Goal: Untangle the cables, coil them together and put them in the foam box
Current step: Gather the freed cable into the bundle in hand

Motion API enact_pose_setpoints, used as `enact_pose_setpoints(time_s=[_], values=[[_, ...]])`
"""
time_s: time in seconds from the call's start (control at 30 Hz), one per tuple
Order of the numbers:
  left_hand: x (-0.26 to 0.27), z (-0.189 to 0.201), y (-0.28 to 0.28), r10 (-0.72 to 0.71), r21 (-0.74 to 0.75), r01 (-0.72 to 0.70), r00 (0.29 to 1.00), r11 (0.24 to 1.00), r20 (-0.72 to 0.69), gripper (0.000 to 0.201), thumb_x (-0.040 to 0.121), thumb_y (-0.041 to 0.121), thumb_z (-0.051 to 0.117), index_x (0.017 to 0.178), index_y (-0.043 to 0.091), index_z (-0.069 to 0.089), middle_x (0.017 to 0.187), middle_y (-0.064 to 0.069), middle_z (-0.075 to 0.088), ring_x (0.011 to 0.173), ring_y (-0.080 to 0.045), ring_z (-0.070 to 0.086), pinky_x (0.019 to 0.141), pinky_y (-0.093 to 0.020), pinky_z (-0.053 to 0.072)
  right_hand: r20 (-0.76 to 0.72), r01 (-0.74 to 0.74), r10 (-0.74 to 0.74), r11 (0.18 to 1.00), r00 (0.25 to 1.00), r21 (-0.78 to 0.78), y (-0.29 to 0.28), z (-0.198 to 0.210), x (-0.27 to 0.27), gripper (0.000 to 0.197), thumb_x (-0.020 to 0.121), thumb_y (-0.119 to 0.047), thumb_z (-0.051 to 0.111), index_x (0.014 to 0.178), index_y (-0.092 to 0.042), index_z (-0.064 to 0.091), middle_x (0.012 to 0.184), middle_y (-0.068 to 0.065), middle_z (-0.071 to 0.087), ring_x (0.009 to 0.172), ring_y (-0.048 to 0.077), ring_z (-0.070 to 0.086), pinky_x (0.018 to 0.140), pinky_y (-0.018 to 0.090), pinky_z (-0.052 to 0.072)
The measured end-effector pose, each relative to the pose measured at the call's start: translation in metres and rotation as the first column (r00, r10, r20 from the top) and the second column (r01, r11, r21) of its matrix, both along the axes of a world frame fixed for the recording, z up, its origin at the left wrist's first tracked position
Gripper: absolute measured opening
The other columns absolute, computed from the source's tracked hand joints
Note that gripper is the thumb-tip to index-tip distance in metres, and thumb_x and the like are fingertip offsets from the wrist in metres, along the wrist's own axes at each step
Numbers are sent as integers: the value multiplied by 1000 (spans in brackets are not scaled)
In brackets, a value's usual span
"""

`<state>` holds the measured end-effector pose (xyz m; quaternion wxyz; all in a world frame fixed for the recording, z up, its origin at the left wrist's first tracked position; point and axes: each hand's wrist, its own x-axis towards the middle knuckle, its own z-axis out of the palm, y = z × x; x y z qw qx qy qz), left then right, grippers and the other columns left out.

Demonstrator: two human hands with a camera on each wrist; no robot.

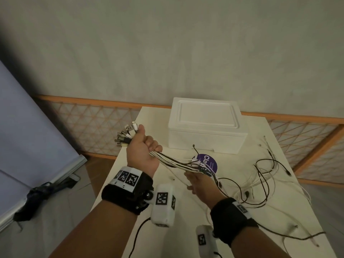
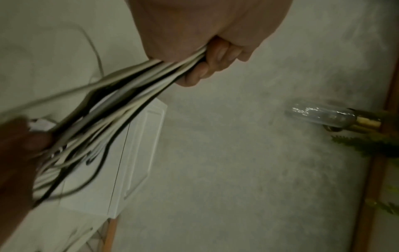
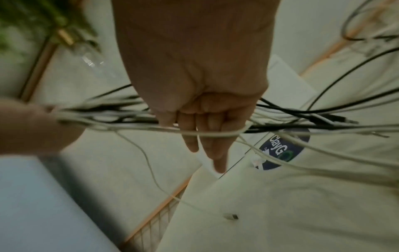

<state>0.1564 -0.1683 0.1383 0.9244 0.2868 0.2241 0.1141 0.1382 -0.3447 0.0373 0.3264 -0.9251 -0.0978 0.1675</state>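
Note:
My left hand (image 1: 143, 148) is raised over the table's left edge and grips a bundle of black and white cables (image 1: 175, 162) just below their connector ends (image 1: 126, 135). In the left wrist view its fingers (image 2: 207, 68) curl round the cable bundle (image 2: 129, 95). The bundle slopes down right to my right hand (image 1: 199, 181). The right wrist view shows that hand's fingers (image 3: 207, 139) straight, with the cables (image 3: 302, 126) lying across them. The white foam box (image 1: 206, 125) stands behind on the table with its lid on.
Loose cable tails (image 1: 264, 175) sprawl over the right half of the white table (image 1: 141, 198). A round purple sticker (image 1: 209, 162) lies before the box. An orange-framed lattice fence (image 1: 93, 125) runs behind; a pale blue panel (image 1: 28, 127) leans at left.

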Motion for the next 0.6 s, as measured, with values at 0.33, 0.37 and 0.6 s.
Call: enact_pose_setpoints(time_s=[0.33, 0.37, 0.6], values=[[1, -7, 18, 6, -3, -6, 1000, 1000, -22, 57, 93, 36, 57, 40, 23, 40, 42, 8, 30, 32, -7, 24, 38, -17, 25, -107, -2, -13, 991, 994, -137, -61, -25, 1, 114, 39, -68, 82, 138, -36, 37, 129, -15, 49, 114, 8, 51, 95, 27, 43], [2, -6, 23, 21, -16, -21, 1000, 1000, -18, 57, 93, 37, 56, 40, 23, 39, 42, 8, 29, 32, -7, 24, 37, -16, 25, -179, 13, -37, 991, 983, -131, -69, -23, 1, 96, 51, -55, 86, 134, -35, 44, 121, -16, 54, 98, 6, 60, 82, 21, 47], [4, -3, 41, 18, -34, -17, 999, 999, 27, 57, 94, 39, 54, 42, 23, 39, 42, 9, 28, 32, -6, 23, 37, -17, 24, -126, 149, -161, 984, 979, -100, -109, -26, -8, 127, 31, -55, 90, 141, -37, 29, 131, -5, 51, 111, 15, 57, 91, 32, 49]])
